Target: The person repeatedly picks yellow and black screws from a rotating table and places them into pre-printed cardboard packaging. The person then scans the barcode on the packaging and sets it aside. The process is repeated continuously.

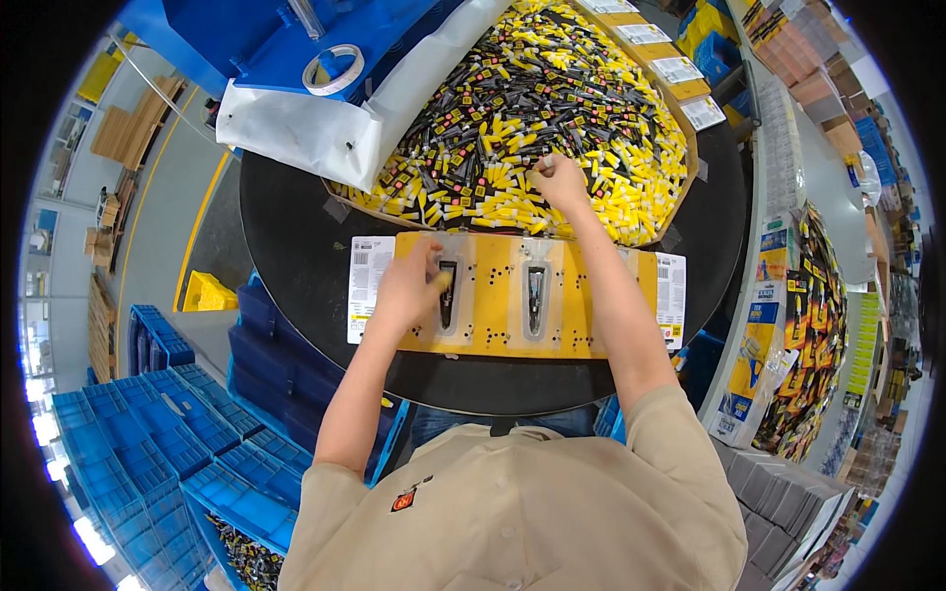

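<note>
A yellow fixture plate (488,295) lies across a round black table in front of me, with clear plastic blisters set in it. Dark tubes lie in two of them, the left blister (459,310) and the middle blister (535,336). My left hand (415,284) is over the left blister, its fingertips at a yellow cap at the upper part of the tube. My right hand (562,181) is over the big heap of small black tubes with yellow caps (510,103), fingers bent together; whether it holds a tube is hidden. Printed cards (369,273) stick out at the plate's ends.
The heap lies inside a low cardboard rim (684,177). Printed cards on yellow plates (676,70) line its right side. A tape roll (333,69) hangs on the blue machine at upper left. Blue crates (133,443) stand low on the left; packed goods (809,332) fill the right.
</note>
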Demonstrator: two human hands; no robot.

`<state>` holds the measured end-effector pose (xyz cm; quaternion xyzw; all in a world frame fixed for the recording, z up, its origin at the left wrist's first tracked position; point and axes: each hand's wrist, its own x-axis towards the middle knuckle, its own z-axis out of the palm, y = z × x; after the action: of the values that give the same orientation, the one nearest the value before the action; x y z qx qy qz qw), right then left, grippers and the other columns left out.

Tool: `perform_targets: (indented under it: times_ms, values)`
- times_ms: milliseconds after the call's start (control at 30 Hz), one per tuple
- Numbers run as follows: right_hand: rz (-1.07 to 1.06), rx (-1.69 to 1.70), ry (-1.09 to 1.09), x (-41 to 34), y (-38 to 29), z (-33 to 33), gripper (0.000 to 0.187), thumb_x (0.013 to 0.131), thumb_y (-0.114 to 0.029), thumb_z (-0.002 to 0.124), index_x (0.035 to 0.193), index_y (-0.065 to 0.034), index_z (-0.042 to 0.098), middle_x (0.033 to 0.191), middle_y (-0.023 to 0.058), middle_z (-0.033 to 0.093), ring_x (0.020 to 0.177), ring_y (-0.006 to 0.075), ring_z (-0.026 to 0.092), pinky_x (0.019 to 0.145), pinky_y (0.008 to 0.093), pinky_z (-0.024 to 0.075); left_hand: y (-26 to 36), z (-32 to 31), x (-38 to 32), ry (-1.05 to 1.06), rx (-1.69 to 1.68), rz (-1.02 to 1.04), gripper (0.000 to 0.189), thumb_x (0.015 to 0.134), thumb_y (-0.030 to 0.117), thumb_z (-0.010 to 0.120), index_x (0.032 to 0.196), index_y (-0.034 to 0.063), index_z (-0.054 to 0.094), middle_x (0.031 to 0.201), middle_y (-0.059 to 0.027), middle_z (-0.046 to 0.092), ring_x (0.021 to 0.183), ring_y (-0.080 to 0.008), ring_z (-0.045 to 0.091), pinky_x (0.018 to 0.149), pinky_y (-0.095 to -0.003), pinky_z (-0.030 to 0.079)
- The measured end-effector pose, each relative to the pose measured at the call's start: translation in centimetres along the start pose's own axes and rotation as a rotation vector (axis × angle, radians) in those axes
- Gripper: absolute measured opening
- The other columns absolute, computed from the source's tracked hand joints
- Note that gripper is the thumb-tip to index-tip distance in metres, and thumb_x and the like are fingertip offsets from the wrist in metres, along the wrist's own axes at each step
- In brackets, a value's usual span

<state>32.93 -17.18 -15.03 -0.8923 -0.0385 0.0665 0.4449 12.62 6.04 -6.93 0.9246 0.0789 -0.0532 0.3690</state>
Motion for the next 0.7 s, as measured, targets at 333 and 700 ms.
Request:
perform_targets:
  times_ms: [333,700]
  values:
    - [-0.049,-0.082,-0.442,-19.0,-4.5,-5.6,0.018,0.074,-0.013,0.067,0.088,-0.0039,0.062,0.073,0.013,0.064,0.07,0.0255,0.065,0.067,0.0355,0.0521,0.9,-0.2,13.5,-0.153,0.711,-0.088,0.022,0.081,0.006,0.065,0.102,0.0037,0.07,0.104,-0.0155,0.071,0.096,-0.0316,0.069,0.081,-0.0416,0.056]
    - [-0.41,-0.09,0.532,-24.5,0.3,-7.8,0.02,0.075,-0.003,0.078,0.091,-0.0031,0.066,0.083,0.0092,0.065,0.068,0.0221,0.062,0.061,0.0288,0.0499,-3.3,-0.7,12.9,0.093,0.408,0.159,0.019,0.08,0.016,0.07,0.098,0.0098,0.073,0.099,-0.0151,0.071,0.09,-0.033,0.069,0.079,-0.0432,0.054]
